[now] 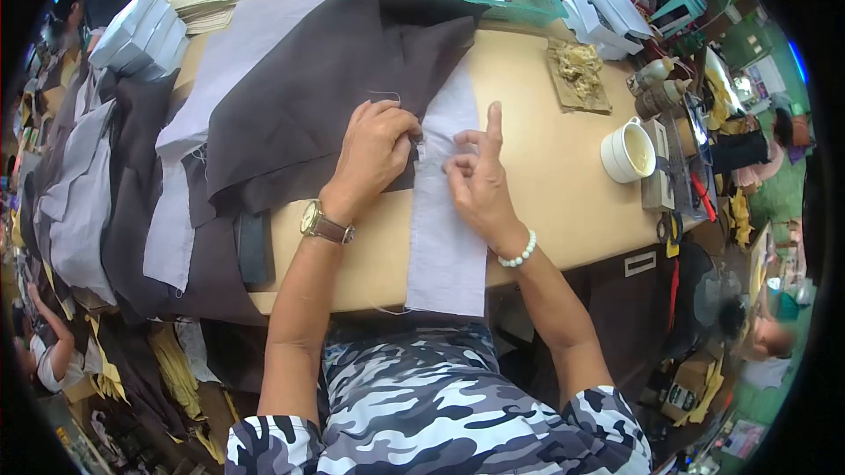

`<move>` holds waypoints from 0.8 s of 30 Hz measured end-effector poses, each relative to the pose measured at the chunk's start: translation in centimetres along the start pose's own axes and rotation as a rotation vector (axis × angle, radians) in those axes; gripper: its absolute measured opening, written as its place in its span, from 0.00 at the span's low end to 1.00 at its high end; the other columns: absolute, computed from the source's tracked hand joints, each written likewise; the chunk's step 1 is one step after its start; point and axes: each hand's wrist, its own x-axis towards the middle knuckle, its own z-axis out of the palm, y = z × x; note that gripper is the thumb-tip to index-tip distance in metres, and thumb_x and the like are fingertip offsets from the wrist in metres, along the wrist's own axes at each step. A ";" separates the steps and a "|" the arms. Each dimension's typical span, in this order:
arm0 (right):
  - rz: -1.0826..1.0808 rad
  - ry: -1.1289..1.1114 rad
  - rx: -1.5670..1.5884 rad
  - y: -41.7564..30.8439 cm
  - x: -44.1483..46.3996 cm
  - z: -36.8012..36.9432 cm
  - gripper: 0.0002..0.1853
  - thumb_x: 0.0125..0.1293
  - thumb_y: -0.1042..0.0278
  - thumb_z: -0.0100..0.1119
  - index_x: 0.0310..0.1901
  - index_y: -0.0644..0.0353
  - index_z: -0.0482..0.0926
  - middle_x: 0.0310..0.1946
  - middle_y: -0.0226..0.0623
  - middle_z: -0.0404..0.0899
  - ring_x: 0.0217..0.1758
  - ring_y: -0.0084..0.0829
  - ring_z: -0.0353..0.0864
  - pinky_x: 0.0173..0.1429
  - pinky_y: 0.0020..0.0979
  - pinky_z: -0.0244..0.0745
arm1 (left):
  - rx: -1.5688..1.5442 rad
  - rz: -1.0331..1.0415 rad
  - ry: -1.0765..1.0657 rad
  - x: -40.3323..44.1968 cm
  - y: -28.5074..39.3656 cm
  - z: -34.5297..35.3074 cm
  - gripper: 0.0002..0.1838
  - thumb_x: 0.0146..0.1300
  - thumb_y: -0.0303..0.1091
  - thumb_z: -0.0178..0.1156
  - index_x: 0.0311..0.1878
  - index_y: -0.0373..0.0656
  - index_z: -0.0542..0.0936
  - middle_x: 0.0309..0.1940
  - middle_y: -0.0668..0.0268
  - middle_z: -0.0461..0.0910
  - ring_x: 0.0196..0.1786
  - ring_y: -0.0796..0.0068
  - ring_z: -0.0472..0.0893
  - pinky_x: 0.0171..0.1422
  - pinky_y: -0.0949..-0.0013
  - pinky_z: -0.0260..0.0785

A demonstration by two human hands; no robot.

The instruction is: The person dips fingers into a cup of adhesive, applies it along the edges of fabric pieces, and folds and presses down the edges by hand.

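Dark brown cloth [308, 96] is spread over the table, with light grey cloth [449, 237] coming out from under it and hanging to the table's front edge. My left hand [374, 149], with a watch on the wrist, has its fingers pinched on the dark cloth's edge where it meets the grey cloth. Just right of it, my right hand [480, 176], with a beaded bracelet, is over the grey cloth's right edge. Its index finger points up and the other fingers are curled apart, with nothing visible in them. A loose thread lies above my left hand.
A white cup [628, 151] stands at the right, near bottles [656, 88], scissors [669, 230] and a brown pad [578, 77]. A green basket [546, 4] is at the back. More cloth [79, 202] hangs at the left. People sit at both sides.
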 end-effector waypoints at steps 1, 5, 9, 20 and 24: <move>-0.003 -0.005 -0.008 -0.3 -0.2 -0.1 0.46 0.56 0.87 0.48 0.73 0.56 0.37 0.45 0.46 0.69 0.33 0.29 0.75 0.43 0.28 0.74 | 0.009 -0.007 0.020 -0.5 -0.5 0.1 0.06 0.52 0.22 0.55 0.31 0.40 0.80 0.37 0.64 0.82 0.54 0.61 0.75 0.64 0.57 0.60; 0.031 -0.062 -0.088 -1.2 0.0 -0.6 0.38 0.55 0.87 0.48 0.69 0.60 0.53 0.45 0.46 0.70 0.36 0.31 0.75 0.44 0.29 0.74 | -0.008 -0.097 -0.088 -1.0 0.1 -0.5 0.14 0.51 0.36 0.65 0.39 0.41 0.79 0.47 0.64 0.79 0.62 0.59 0.69 0.71 0.51 0.51; -0.026 -0.144 -0.167 -1.2 1.1 -0.7 0.26 0.52 0.88 0.45 0.56 0.64 0.71 0.45 0.44 0.72 0.41 0.34 0.76 0.50 0.31 0.73 | -0.007 -0.063 -0.176 -1.3 -1.1 -0.4 0.28 0.45 0.47 0.71 0.47 0.42 0.76 0.52 0.63 0.75 0.66 0.55 0.65 0.72 0.47 0.48; -0.094 -0.222 -0.271 -0.9 2.1 -0.6 0.26 0.47 0.90 0.41 0.48 0.62 0.79 0.45 0.44 0.73 0.49 0.40 0.75 0.56 0.34 0.69 | 0.103 -0.079 -0.297 -1.8 -1.6 -0.3 0.52 0.38 0.62 0.70 0.64 0.40 0.67 0.68 0.59 0.61 0.73 0.52 0.51 0.75 0.44 0.40; -0.108 -0.234 -0.289 -0.8 2.2 -0.5 0.26 0.47 0.90 0.40 0.47 0.62 0.80 0.45 0.44 0.73 0.49 0.40 0.74 0.56 0.33 0.69 | 0.100 -0.105 -0.336 -1.7 -1.5 -0.4 0.54 0.37 0.62 0.71 0.65 0.40 0.66 0.68 0.59 0.60 0.74 0.53 0.50 0.75 0.44 0.38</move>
